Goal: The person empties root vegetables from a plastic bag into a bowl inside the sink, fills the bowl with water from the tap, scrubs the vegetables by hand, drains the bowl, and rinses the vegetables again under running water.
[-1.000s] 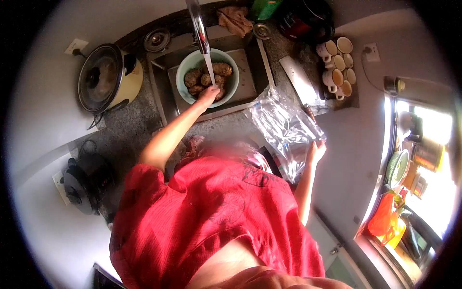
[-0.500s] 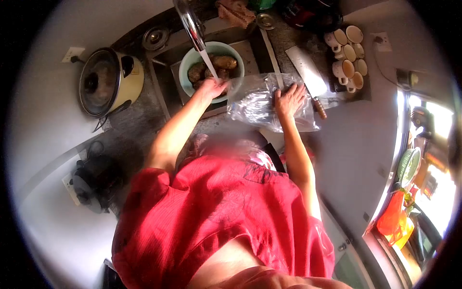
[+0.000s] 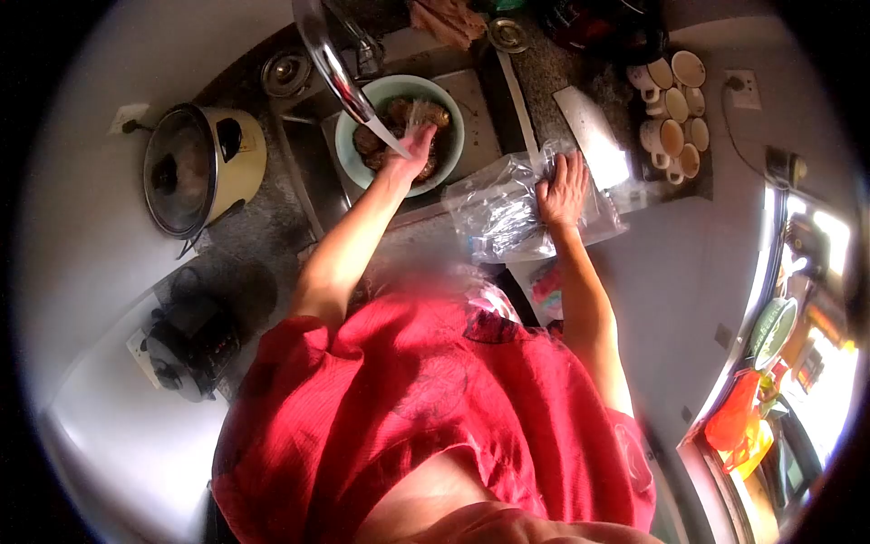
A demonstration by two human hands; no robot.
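My left hand [image 3: 413,156] is over a pale green bowl [image 3: 346,152] in the sink, fingers stretched out and holding nothing. Water from the curved metal faucet [image 3: 337,74] runs onto this hand and splashes. Several brown, lumpy pieces [image 3: 367,139] lie in the bowl, partly hidden by the hand; I cannot make out their kind. My right hand [image 3: 564,192] rests flat, fingers extended, on a clear, crumpled plastic bag [image 3: 507,210] at the sink's right front edge. Beyond that hand lies a wide-bladed cleaver [image 3: 587,131], its handle not clearly visible.
A cream-coloured cooker [image 3: 237,154] with a glass lid stands left of the sink [image 3: 480,104]. Several mugs [image 3: 669,136] are grouped at the right. Behind the sink are a brown cloth [image 3: 449,23] and a sink strainer [image 3: 507,36]. A dark appliance [image 3: 192,346] sits lower left.
My left hand has moved from the bowl's near rim farther over the bowl, into the water stream. My right hand stays flat on the bag. The whole view has shifted slightly.
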